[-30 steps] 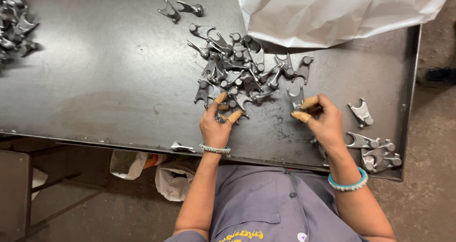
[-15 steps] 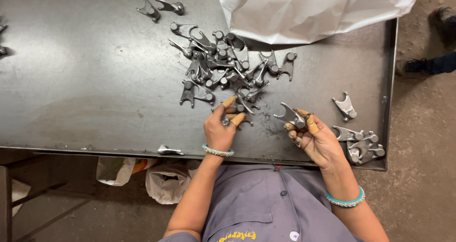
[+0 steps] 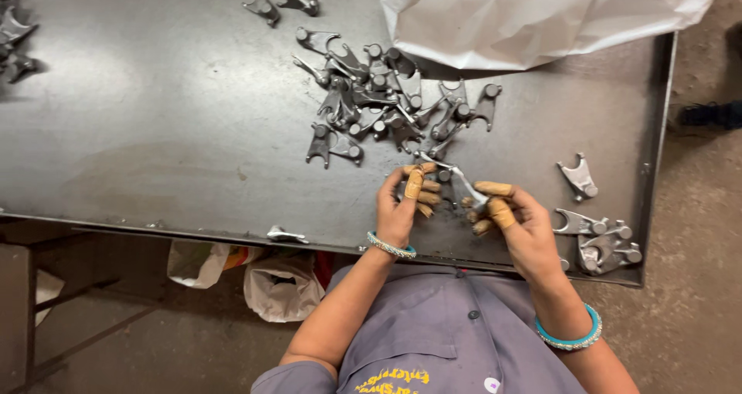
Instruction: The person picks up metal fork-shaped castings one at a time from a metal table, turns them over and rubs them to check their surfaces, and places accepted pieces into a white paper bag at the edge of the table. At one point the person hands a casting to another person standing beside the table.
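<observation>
The left hand and the right hand are both holding one small gray metal part between them, just above the near edge of the dark metal table. The fingers of both hands are closing around it, the left ones on its left end and the right ones on its right end. The fingertips are wearing little tan caps (they look like rubber covers).

Just past the hands, a big pile of the same forked metal parts is lying in the middle of the table. A smaller bunch of parts is sitting near the right hand, by the table's right corner, and one single part is lying just above that bunch. A crumpled white sack is resting on the far side of the table, touching the top of the pile.
</observation>
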Tool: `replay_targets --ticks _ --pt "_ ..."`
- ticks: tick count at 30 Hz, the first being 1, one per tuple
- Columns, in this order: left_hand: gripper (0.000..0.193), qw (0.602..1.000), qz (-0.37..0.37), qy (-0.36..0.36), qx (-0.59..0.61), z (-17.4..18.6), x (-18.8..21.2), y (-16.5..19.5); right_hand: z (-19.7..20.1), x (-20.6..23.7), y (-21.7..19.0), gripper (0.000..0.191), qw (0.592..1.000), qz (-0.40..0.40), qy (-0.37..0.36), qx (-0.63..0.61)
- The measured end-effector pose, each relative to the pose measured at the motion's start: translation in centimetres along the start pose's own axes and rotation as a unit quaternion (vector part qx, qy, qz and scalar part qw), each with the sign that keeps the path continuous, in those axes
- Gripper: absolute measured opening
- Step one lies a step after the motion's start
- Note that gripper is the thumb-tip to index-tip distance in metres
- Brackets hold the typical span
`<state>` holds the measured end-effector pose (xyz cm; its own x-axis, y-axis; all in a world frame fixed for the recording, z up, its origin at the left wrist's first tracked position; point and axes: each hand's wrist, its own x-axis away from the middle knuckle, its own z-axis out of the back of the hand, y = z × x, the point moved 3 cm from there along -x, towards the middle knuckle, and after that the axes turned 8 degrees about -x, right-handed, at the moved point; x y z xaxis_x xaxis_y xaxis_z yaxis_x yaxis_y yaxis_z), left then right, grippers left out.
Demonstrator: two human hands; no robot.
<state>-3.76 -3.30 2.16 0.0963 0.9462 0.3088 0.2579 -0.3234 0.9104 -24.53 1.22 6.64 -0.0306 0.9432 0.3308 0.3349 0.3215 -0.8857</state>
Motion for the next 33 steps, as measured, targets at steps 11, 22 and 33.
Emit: replay_targets --ticks 11,22,33 --pt "0.063 0.982 0.088 -0.042 0.162 3.4 -0.7 1.1 -6.8 -3.5 -2.0 0.06 0.845 0.164 0.11 0.496" --pt "0.057 0.978 0.137 -0.106 0.113 3.5 -1.6 1.8 -3.1 -4.3 1.1 0.047 0.909 0.162 0.042 0.381" --pt "0.06 0.962 0.173 -0.186 0.097 0.3 -0.8 0.9 4.1 -1.5 2.1 0.049 0.947 -0.068 0.013 -0.313"
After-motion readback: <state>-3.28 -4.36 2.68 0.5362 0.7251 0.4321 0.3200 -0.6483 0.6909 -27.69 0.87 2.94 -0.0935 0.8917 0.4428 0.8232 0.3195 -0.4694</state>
